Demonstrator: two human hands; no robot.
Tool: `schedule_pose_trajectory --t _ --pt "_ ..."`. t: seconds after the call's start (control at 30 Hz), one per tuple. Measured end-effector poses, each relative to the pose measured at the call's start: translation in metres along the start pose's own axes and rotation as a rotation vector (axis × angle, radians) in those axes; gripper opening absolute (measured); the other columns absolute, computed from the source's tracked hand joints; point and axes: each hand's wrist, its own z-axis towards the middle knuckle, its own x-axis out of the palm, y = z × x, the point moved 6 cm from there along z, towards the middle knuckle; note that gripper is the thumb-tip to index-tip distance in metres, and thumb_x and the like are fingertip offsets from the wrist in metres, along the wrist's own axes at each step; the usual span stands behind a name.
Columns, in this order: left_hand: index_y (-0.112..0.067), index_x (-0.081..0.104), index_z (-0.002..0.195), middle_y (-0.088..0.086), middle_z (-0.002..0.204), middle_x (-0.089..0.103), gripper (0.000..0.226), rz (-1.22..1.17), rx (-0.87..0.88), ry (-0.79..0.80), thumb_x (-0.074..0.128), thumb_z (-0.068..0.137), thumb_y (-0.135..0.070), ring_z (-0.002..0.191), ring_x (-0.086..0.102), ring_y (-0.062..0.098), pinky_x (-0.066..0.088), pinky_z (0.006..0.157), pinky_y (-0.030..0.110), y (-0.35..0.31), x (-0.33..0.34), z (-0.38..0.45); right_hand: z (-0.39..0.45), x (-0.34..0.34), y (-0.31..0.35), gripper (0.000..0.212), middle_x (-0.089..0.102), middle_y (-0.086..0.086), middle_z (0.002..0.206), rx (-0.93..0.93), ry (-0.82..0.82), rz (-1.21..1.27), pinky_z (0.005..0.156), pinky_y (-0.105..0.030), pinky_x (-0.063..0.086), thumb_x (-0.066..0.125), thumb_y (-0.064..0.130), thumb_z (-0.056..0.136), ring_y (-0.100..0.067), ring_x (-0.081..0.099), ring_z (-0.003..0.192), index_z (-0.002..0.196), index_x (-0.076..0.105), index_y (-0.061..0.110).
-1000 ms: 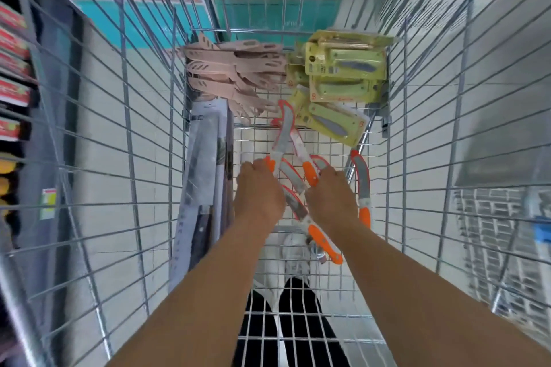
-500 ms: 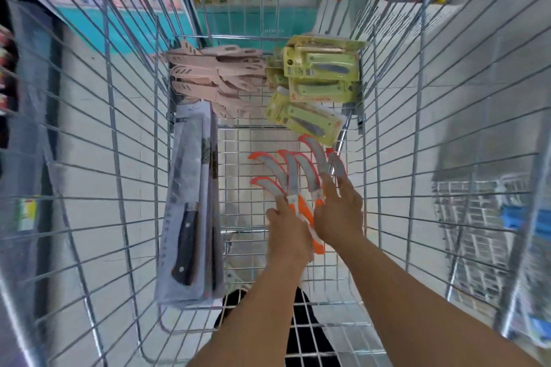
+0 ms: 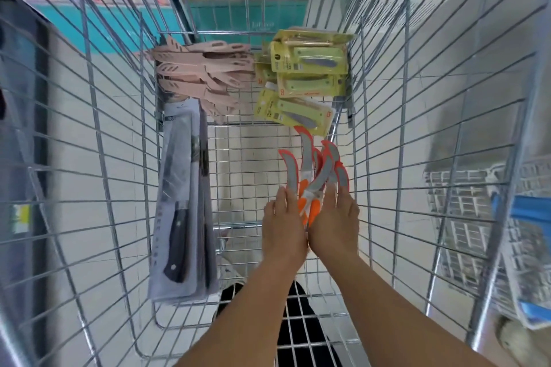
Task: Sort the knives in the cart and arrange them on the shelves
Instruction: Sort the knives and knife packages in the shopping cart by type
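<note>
Hands, left [image 3: 283, 225] and right [image 3: 335, 222], press straight fingers against an orange knife bunch [image 3: 311, 188] between them; blades fan out beyond the fingertips inside the cart [image 3: 387, 134].

Bare wire floor of the cart [image 3: 250, 158] lies open between the black-handled knife packs [image 3: 182, 205] along my left wall and the orange curved knives [image 3: 313, 176] fanned out under my two hands. Farther ahead, the pink sheathed knives [image 3: 202, 71] and the green carded knives [image 3: 310, 74] fill the far end wall to wall, blocking passage there.
</note>
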Motion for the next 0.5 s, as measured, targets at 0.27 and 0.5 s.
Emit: schedule_pose_trajectory --t 0.27,0.5 --pt "-0.01 0.004 0.151 0.009 0.158 0.007 0.072 0.083 0.073 0.054 0.049 0.095 -0.014 0.14 0.019 0.029 0.021 0.114 0.034 -0.001 -0.009 0.0 0.003 -0.006 0.008 0.068 0.008 -0.007 0.158 -0.063 0.053 -0.066 0.116 -0.041 0.019 0.049 0.028 0.093 -0.025 0.012 0.144 0.15 0.012 0.016" --pt "-0.015 -0.001 0.151 0.002 0.16 0.002 0.063 0.052 -0.019 -0.229 0.035 0.1 -0.021 0.146 0.003 0.017 0.004 0.117 0.03 0.014 -0.063 -0.016 -0.001 -0.014 0.062 0.053 0.022 -0.004 0.152 -0.251 -0.004 0.043 0.113 -0.044 0.021 0.042 0.028 0.094 -0.026 0.02 0.139 0.145 0.028 0.023"
